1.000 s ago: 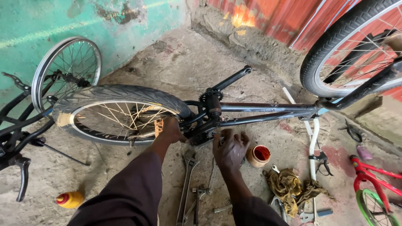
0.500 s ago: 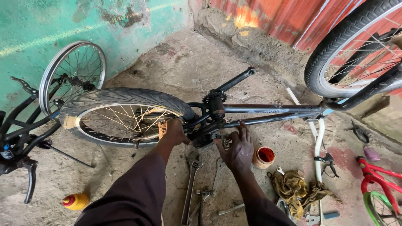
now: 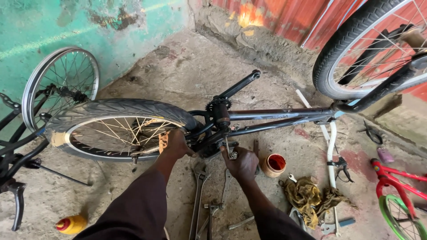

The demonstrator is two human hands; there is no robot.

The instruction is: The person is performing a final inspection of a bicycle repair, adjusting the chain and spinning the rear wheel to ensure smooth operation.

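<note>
head view, looking steeply down, close over bicycle

Rough concrete floor; wrenches, orange cup, rag, yellow bottle.

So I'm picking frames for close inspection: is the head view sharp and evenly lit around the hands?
Head view: soft daylight, no hard shadows; the left hand and right hand at the bicycle frame are fairly sharp; wide-lens bending shows at the edges; a bright patch glares on the red wall.
</note>
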